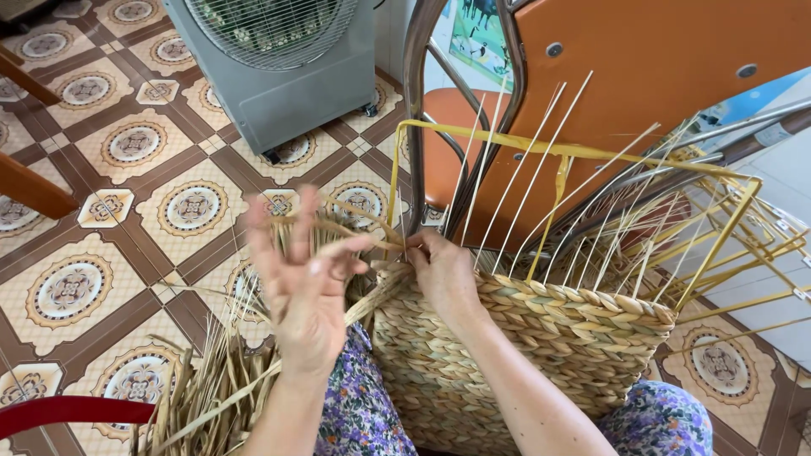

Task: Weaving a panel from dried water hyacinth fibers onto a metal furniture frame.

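Here left hand (306,279) fingers spread, strand looped; right hand (441,268) fingertips hidden behind basket (541,338).

The left hand (306,283) is smeared by motion, so its fingers and the straw strands (338,230) between them cannot be told apart. The right hand (443,274) covers the near-left corner of the woven basket (541,338), hiding what its fingertips pinch. The basket's base is cut off by the bottom edge. The grey fan (279,63) and orange chair (642,76), both far, run past the top edge.
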